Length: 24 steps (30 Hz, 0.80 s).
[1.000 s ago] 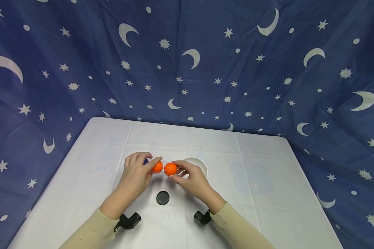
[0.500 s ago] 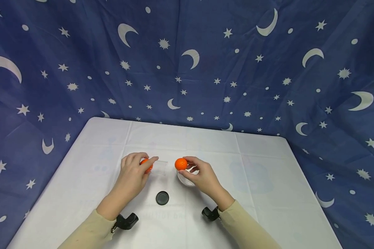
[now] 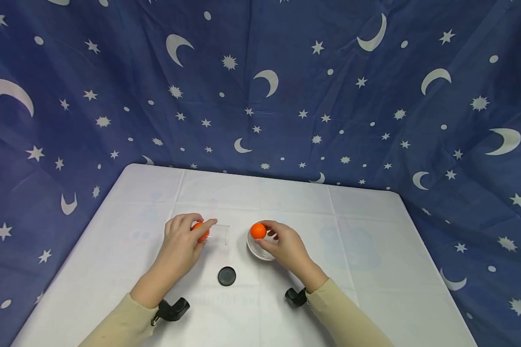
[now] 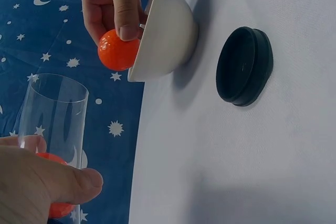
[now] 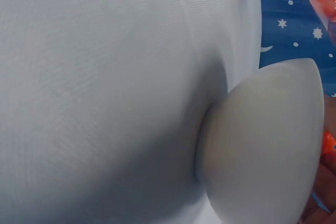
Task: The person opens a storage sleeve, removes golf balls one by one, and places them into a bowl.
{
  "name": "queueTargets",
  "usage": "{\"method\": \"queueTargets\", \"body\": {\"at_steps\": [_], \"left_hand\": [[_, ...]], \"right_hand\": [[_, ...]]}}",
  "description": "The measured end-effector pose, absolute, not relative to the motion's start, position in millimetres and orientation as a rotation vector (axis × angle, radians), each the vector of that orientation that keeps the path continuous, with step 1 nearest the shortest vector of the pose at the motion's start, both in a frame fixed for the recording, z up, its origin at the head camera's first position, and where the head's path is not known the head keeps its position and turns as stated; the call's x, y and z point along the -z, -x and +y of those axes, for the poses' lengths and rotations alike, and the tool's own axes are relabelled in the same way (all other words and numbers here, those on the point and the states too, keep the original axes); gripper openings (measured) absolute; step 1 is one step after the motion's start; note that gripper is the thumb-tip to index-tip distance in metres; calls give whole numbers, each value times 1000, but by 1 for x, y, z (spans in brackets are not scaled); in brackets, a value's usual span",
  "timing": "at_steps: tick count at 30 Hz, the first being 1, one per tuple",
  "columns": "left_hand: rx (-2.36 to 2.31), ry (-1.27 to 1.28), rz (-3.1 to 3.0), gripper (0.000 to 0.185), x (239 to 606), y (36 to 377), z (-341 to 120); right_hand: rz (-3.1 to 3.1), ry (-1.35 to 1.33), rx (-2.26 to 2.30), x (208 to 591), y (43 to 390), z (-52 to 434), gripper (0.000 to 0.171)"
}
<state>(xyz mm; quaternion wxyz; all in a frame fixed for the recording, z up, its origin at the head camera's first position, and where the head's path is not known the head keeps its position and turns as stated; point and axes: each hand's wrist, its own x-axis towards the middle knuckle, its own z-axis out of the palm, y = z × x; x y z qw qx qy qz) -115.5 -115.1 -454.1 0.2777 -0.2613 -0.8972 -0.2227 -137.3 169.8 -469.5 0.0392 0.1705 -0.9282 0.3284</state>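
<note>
My left hand (image 3: 180, 243) grips a clear, open-ended tube (image 4: 58, 98) that lies tilted in the head view with its mouth toward the right. Inside the tube an orange ball (image 3: 202, 232) shows behind my fingers. Between thumb and fingertips my right hand (image 3: 286, 246) pinches another orange ball (image 3: 258, 231) at the rim of a white bowl (image 3: 257, 253). The left wrist view shows this ball overlapping the rim of the bowl, which stands upright on the table. My right hand covers part of the bowl in the head view.
A round black lid (image 3: 226, 276) lies on the white-covered table (image 3: 347, 299), in front of and between the hands. A blue curtain (image 3: 286, 120) with moons and stars hangs behind the table. Black wrist cameras (image 3: 173, 309) sit at both sleeves.
My right hand has carried its orange ball from the tube's mouth to the right, over the bowl's rim. My left hand has shifted slightly left with the tube, and the ball inside sits deeper.
</note>
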Motion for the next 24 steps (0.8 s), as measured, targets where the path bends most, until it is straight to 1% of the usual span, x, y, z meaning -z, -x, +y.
{"method": "queueTargets", "body": {"at_steps": [6,24], "left_hand": [[609,696,-2408,58,455,115,-117],[640,679,-2424,55,462,113,-120]], "right_hand": [[-2872,-527,-949,474,139,167,37],[-2909,-521,-862,482,141,161,40]]}}
